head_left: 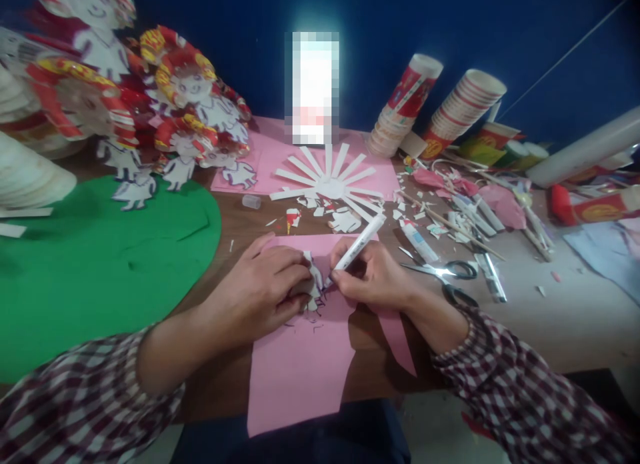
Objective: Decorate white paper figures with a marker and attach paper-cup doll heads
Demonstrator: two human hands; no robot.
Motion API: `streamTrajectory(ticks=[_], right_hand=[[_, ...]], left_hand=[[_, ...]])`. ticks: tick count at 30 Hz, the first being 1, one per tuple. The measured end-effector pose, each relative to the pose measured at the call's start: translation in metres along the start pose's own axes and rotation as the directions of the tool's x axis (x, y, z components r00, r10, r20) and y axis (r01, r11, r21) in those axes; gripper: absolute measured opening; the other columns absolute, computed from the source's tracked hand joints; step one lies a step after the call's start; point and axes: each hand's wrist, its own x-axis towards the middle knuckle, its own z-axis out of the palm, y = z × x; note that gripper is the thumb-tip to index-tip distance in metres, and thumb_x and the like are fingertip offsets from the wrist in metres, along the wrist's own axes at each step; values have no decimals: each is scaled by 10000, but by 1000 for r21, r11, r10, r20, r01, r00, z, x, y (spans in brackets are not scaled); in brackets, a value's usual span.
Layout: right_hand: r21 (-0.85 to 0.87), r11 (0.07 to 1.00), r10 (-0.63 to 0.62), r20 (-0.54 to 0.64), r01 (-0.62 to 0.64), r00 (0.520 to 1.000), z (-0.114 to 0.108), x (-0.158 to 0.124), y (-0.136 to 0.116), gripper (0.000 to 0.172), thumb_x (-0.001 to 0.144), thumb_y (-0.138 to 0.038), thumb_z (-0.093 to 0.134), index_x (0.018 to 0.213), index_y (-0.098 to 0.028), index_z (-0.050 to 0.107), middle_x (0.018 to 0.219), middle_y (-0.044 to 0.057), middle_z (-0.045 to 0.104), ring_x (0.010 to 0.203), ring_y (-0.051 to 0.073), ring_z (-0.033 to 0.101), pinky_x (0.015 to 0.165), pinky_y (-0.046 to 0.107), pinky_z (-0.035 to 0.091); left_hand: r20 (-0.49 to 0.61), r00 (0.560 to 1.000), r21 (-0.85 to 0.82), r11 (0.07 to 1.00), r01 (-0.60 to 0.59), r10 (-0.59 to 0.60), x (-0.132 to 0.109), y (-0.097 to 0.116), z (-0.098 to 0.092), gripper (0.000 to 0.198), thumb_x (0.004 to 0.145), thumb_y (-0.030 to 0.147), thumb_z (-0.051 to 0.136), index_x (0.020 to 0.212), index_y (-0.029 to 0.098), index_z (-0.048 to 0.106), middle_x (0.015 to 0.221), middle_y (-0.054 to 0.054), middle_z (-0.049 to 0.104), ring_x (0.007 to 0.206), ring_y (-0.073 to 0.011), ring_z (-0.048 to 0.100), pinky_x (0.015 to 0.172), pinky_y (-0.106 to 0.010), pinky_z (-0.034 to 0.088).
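My right hand point(373, 274) grips a white marker pen point(357, 251), its tip down at the edge of a small white paper cutout point(314, 281). Fingers of my left hand point(273, 281) are bent over that cutout and press it down, hiding its left part. Under both lies a sheet of pink paper point(295, 384) with an irregular cut right edge, reaching past the table's front edge. Dark pen marks show on the pink paper around and below the cutout. A narrow pink paper strip point(397, 344) lies below my right wrist.
Scissors point(445, 272), a glue tube point(419, 241) and paper scraps lie to the right. Stacked paper cups point(465, 104) stand behind them. A strip-cut white paper piece point(331, 186) lies ahead. At left are a green round sheet point(115, 271) and several paper-figure crafts point(185, 91).
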Motion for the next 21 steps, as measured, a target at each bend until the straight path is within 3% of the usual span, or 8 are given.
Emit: streamTrajectory(ticks=[5,8,12,16,21], right_hand=[[0,992,-124,-121,125,985,-1,-1,-1,100,750,-105,607,811,-185,606,685,-29,573,585,86,506,511,200,422],[91,982,-144,-188,163,972,-3,0,2,110,784,-135,624,879,-188,636,749,-14,605,621,91,537,542,212,461],[231,961,-83,-284,152,955,-8,1,4,74,821,-227,654,883,-190,639,741,-18,591,624,91,548,559,218,499],[220,970,-22,-352,105,936,-10,-8,-5,121,853,-255,638,963,-205,628,705,-23,583,617,94,544,536,199,470],[194,981,76,-407,5,910,5,-42,-21,115,872,-252,610,979,-213,619,747,-4,613,668,114,579,597,221,488]], left_hand=[[22,1000,19,1000,6,-7,0,0,0,111,857,251,579,946,201,619,1047,-48,656,1006,-219,596,1031,-467,303],[16,1000,17,1000,-8,8,0,0,-1,82,866,252,562,913,205,611,1020,-32,652,987,-203,594,1031,-460,294],[5,1000,5,1000,-14,14,0,1,-2,83,867,243,555,895,199,619,996,-24,653,965,-191,593,1021,-441,305],[-17,1000,-18,1000,-15,15,0,0,-3,94,854,235,581,923,202,634,1005,-25,656,967,-192,586,1004,-429,330],[-76,997,-83,996,-14,8,0,-4,-2,149,831,214,601,977,205,630,1032,-39,652,1053,-214,561,1006,-422,370]])
